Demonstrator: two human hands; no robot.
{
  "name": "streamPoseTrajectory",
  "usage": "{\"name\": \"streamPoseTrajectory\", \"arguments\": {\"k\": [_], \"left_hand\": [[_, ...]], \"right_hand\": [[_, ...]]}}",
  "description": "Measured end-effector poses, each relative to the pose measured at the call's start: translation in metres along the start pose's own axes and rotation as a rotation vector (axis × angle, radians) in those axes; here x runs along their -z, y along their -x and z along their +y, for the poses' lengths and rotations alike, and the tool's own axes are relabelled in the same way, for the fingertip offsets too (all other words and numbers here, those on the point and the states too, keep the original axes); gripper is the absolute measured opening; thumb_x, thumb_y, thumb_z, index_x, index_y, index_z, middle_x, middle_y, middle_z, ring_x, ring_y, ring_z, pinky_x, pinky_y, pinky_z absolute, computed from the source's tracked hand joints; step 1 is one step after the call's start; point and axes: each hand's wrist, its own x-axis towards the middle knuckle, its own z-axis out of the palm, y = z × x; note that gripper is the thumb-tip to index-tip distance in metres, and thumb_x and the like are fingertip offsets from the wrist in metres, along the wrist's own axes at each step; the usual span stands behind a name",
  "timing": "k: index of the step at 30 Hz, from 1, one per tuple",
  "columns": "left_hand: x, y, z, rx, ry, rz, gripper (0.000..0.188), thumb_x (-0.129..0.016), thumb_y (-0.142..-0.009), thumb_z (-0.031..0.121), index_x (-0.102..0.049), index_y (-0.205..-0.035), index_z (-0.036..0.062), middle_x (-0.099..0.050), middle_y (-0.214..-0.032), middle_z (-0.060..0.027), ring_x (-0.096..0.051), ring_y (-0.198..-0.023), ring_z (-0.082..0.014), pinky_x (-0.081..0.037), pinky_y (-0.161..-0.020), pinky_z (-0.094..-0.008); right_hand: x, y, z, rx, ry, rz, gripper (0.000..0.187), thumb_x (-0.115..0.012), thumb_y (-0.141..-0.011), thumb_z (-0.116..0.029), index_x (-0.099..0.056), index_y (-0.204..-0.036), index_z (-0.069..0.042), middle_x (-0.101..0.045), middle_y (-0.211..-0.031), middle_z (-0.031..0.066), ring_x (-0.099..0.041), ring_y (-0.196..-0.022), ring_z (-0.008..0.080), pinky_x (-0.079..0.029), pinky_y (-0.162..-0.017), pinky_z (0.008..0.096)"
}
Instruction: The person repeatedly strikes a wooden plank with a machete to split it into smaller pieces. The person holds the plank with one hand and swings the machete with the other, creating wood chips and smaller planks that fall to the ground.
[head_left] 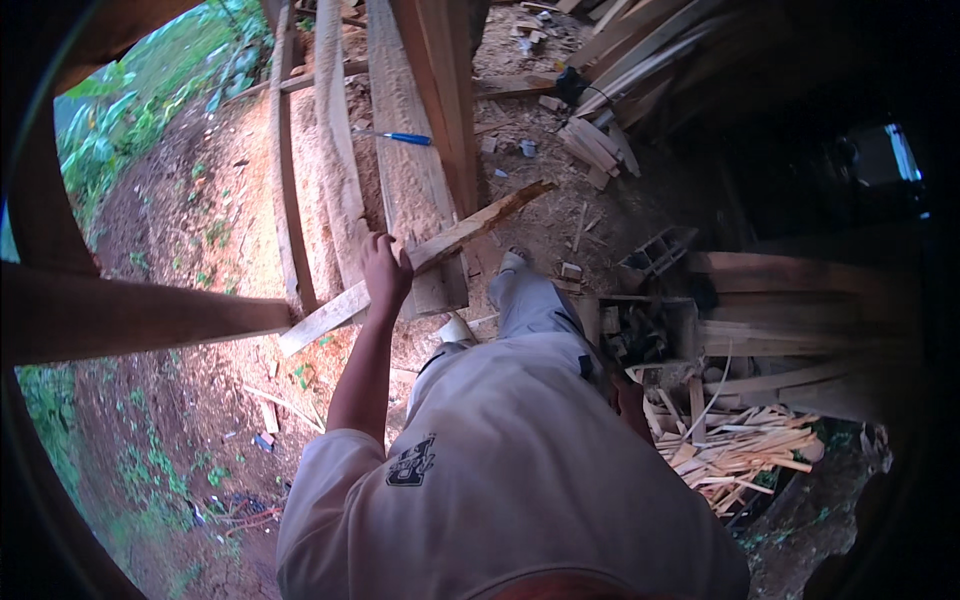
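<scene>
My left hand point(384, 268) is closed round a rough strip of wood point(455, 238). The strip slants across from near left to far right, and its far end is dark and ragged. Beneath it stretches a wide plank point(405, 185) dusted with sawdust. A blue-handled tool point(405, 138) with a thin metal shaft lies across this plank, farther off than my hand. My right hand point(630, 403) hangs in shadow beside my right hip, partly behind my shirt; its fingers cannot be made out.
A thick post point(150, 315) juts in from the left. Boards point(650, 50) lean at the far right, above scattered offcuts. On the right, a box of dark scraps point(650, 330) stands near a heap of wood slivers point(740, 450). Sloping soil point(190, 240) and plants lie left.
</scene>
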Motion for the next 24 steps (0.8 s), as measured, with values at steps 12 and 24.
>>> {"name": "streamPoseTrajectory", "arguments": {"k": [12, 24], "left_hand": [[-0.117, -0.041, 0.07, -0.269, -0.059, -0.215, 0.038, -0.062, -0.088, 0.014, -0.061, -0.125, 0.0066, -0.053, -0.143, -0.0174, -0.038, -0.147, -0.0378, -0.024, -0.126, -0.0523], [-0.11, -0.021, 0.065, -0.334, -0.041, -0.252, 0.033, -0.06, -0.087, 0.011, -0.064, -0.12, 0.0092, -0.054, -0.144, -0.0166, -0.033, -0.152, -0.0361, -0.023, -0.127, -0.0501]], "right_hand": [[-0.009, 0.049, -0.044, 0.116, -0.07, 0.197, 0.028, -0.082, -0.088, -0.026, -0.061, -0.073, -0.014, -0.052, -0.056, -0.003, -0.044, -0.038, 0.0098, -0.034, -0.039, 0.0283], [-0.055, 0.065, -0.077, 0.051, -0.175, 0.129, 0.031, -0.08, -0.09, -0.025, -0.06, -0.071, -0.01, -0.051, -0.053, -0.0016, -0.048, -0.039, 0.0109, -0.034, -0.038, 0.0294]]}}
